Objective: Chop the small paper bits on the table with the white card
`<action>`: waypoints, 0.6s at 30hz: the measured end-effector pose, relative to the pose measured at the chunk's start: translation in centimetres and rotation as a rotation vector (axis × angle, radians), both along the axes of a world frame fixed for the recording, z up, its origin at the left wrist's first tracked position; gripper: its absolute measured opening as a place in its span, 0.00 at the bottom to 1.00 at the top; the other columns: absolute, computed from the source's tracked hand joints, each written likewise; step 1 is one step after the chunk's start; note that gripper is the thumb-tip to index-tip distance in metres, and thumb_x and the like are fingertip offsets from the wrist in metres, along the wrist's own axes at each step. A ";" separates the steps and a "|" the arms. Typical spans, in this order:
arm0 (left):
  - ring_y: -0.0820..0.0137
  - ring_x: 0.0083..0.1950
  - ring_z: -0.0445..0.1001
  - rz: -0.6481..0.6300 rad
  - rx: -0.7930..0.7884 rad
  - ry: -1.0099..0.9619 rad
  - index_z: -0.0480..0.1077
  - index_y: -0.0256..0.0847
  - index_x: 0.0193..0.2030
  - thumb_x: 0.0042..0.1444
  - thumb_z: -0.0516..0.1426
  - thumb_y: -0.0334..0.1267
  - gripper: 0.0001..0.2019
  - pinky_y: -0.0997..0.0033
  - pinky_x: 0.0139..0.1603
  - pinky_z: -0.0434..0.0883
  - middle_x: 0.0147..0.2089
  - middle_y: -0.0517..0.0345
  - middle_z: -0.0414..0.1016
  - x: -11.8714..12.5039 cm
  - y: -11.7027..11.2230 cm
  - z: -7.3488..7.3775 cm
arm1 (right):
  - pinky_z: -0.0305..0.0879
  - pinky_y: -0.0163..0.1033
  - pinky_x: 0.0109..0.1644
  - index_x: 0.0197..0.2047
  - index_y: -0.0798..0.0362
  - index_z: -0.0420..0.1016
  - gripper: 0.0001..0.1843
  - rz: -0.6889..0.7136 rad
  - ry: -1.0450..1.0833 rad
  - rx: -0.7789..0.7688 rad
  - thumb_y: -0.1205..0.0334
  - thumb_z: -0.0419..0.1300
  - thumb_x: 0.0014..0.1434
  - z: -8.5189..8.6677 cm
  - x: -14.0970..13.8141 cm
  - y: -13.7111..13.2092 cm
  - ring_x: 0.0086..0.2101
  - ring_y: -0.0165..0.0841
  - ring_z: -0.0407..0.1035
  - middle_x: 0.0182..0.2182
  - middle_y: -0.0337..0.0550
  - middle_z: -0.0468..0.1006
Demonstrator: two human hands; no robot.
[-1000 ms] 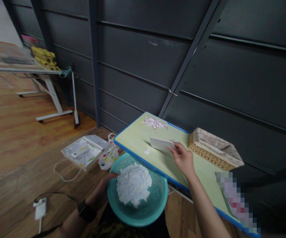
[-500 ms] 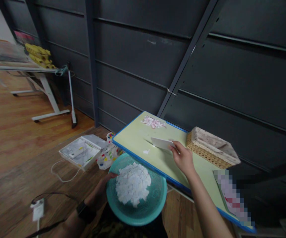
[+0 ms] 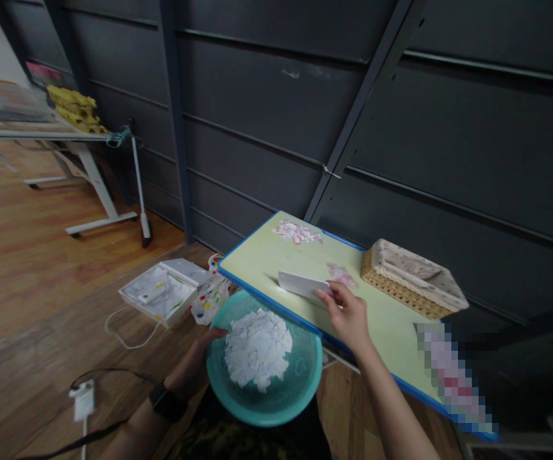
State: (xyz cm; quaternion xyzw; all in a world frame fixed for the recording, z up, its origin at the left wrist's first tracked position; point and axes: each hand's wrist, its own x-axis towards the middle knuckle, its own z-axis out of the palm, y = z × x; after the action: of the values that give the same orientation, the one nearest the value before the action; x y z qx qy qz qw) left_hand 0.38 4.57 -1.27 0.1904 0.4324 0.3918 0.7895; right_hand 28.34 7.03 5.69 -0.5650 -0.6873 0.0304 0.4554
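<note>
My left hand [image 3: 207, 348] grips the left rim of a teal plastic colander [image 3: 300, 383], held against the table's near edge. A heap of torn white paper scraps [image 3: 257, 348] lies inside it. In my right hand [image 3: 348, 313] is a thin white rectangular card [image 3: 301, 283], pinched at its right end. The card stands on its long edge on the pale yellow tabletop [image 3: 252, 259], close to the blue rim above the colander. Behind the card lies a small patch of pinkish scraps [image 3: 341, 275]. A larger pile of pink and white scraps [image 3: 298, 232] is at the far corner.
A lined wicker basket [image 3: 413, 284] stands at the table's back right. A blurred-out flat item [image 3: 453, 377] lies at the right end. On the floor left are an open white box [image 3: 161, 294], a dotted plastic bag [image 3: 212, 297] and a power strip [image 3: 83, 401]. A dark panelled wall rises behind.
My right hand has drawn the card left and toward the table's near edge, where a small white scrap lay. The pinkish patch behind it now shows. My left hand still holds the colander.
</note>
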 end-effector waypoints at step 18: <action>0.73 0.20 0.70 -0.067 0.017 -0.099 0.71 0.36 0.25 0.50 0.55 0.37 0.08 0.74 0.25 0.67 0.18 0.60 0.75 0.9 -0.4 0.1 | 0.63 0.34 0.29 0.37 0.55 0.71 0.15 -0.105 0.296 -0.038 0.53 0.59 0.51 -1.3 2.3 -0.7 0.26 0.30 0.67 0.28 0.42 0.76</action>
State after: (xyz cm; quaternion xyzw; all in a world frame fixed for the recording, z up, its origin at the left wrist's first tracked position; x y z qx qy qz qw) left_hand 1.24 4.14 -1.20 0.1920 0.3830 0.3777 0.8208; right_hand 30.59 6.28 4.43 -0.5981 -0.5814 0.1025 0.5420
